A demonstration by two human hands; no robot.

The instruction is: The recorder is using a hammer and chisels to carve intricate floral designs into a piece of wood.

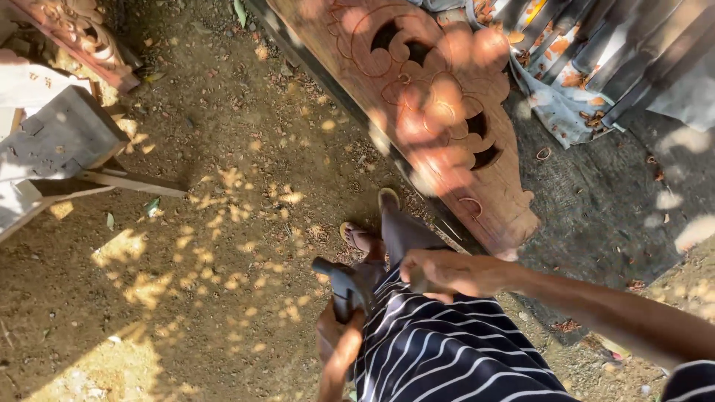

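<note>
Dark tool (pixel 341 286) in left hand (pixel 337 339), open dirt leftward

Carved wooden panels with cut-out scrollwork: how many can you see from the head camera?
2. One long reddish carved wooden panel lies at top centre beside the patterned cloth; another carved panel piece sits in the top left corner, mostly cropped. More may lie outside the view.

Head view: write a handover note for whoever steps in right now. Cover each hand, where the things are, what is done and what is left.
Left hand: grip closed on the dark pistol-shaped power tool, held at lap level.
Right hand: closed by the tool's far end, over the knee; what it holds is hidden.
Long reddish-brown carved wooden panel: lies on the ground ahead, beside the sandalled feet.
Done: scroll openings are cut through the panel.
Left: the tool is not touching the panel; further work cannot be judged.
</note>
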